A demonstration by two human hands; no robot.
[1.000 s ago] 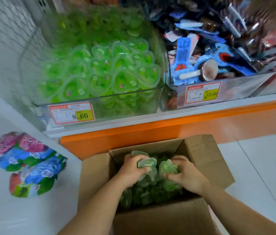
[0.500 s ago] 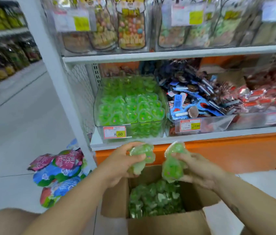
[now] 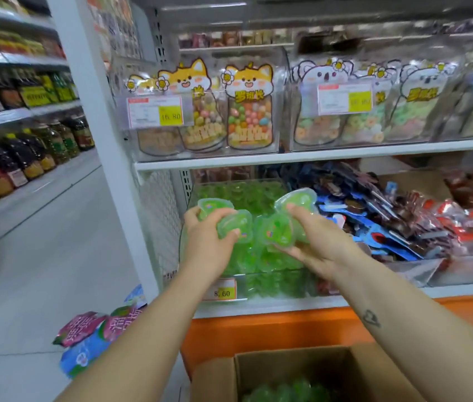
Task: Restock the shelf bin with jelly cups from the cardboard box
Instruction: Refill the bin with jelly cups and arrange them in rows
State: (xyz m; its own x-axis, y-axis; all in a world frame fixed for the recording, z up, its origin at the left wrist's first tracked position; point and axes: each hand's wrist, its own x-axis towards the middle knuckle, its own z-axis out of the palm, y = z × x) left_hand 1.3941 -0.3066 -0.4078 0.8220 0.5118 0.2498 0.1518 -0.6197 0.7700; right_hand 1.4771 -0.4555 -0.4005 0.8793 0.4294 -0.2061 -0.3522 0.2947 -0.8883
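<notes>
Since half a second ago the left hand point(image 3: 209, 245) and right hand point(image 3: 319, 245), each with fingers curled round a handful of jelly cups point(image 3: 233, 227), have lifted from just above the cardboard box point(image 3: 287, 369) to over the front edge of the shelf bin point(image 3: 273, 285), so dropping them in seems next.

Green jelly cups point(image 3: 233, 227), brown cardboard box point(image 3: 293, 365), orange shelf base point(image 3: 258, 329).
Cups translucent green, small red-blue lid marks; price tag point(image 3: 223, 291) white, red-edged, yellow patch; floor packets point(image 3: 90, 340) pink and blue; wrappers point(image 3: 374, 227) blue; shelf post point(image 3: 107, 140) white.
</notes>
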